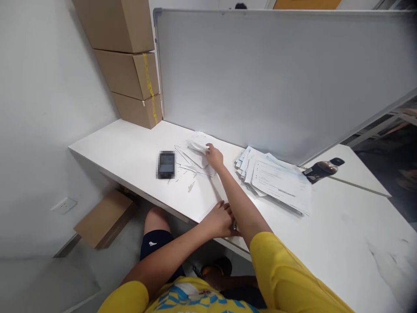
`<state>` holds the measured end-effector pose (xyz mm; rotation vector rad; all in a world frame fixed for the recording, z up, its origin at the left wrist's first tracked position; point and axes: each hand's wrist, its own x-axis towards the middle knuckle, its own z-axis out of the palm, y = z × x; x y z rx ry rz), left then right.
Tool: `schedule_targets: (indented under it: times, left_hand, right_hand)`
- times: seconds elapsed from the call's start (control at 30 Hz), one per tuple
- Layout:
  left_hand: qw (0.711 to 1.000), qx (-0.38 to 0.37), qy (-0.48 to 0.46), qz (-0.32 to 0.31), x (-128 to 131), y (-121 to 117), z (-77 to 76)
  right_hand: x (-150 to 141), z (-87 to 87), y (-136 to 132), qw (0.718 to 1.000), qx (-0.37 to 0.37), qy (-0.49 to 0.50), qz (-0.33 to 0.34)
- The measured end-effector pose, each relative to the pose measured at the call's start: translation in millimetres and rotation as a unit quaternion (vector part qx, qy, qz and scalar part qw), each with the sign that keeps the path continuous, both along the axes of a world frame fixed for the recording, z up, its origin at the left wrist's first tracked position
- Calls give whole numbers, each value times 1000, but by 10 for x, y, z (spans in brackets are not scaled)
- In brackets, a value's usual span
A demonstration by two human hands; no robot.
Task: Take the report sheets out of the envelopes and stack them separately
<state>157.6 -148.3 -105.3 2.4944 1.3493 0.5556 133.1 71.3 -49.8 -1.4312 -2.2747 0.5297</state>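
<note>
My right hand point(214, 157) is closed on the edge of a white sheet of paper point(197, 146), which lifts a little above a loose, spread pile of papers point(185, 153). Closer to me, my left hand point(220, 220) rests at the front edge of the white table point(130, 152), its fingers curled. A small shiny bit shows beside it, but the right forearm partly covers the spot, so I cannot make out what it holds. Left of the pile lies a dark, blurred-out device point(167, 164).
A thicker stack of printed papers point(276, 180) lies to the right, with a dark bottle point(322, 170) tipped on its side beside it. Cardboard boxes point(137, 76) are stacked at the back left. A whiteboard panel point(276, 82) runs along the back. Another box point(104, 217) sits below.
</note>
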Motion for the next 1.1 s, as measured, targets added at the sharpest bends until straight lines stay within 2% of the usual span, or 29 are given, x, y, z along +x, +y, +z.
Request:
schedule_targets:
  times: [0.1,0.2,0.27,0.33,0.37,0.4,0.43,0.47,0.53,0.6,0.67,0.77,0.87,0.93,1.03,1.1]
  left_hand:
    - [1000,-11,-24,-14,-16,0,23]
    - [998,-30,-55,-32,-62,-23,42]
    - [993,-44,-104,-26,-81,-72,115]
    - [975,-44,-210,49,-59,-154,276]
    - [955,-39,-280,93,-27,-202,388]
    - [927,-31,-353,126,18,-250,516]
    - [899,-27,-418,127,72,-294,650]
    - [875,-30,-473,101,130,-331,782]
    - [844,-66,-531,35,235,-382,1000]
    - [839,-119,-530,-17,306,-402,1114]
    - [847,-158,-505,-45,346,-399,1120]
    - [849,-187,-494,-33,382,-371,1030]
    - [847,-197,-494,-18,411,-359,973]
    - [854,-193,-480,-46,420,-367,977]
    - [856,-220,-461,-86,424,-379,991]
    - [850,-247,-460,-70,441,-371,972]
  right_hand:
    - [232,205,-46,992,6,123,-31]
    - [598,454,-246,958,29,282,-52]
    - [895,620,-538,930,71,355,-67]
    - [1189,727,-977,904,125,398,-94]
    - [1318,739,-1241,898,147,403,-102]
    - [1426,718,-1524,889,174,404,-127]
    - [1512,663,-1814,881,199,399,-158]
    - [1572,575,-2101,876,216,391,-181]
    - [1630,332,-2619,895,189,370,-163]
    - [1644,65,-3008,917,117,366,-108]
    - [1668,-145,-3236,923,75,362,-109]
    - [1795,-269,-3331,929,90,331,-142]
    - [2015,-235,-3261,925,121,315,-176]
    - [2187,-198,-3162,908,140,330,-219]
    - [2480,-175,-2977,861,134,398,-285]
    - [2684,-169,-2869,834,87,472,-272]
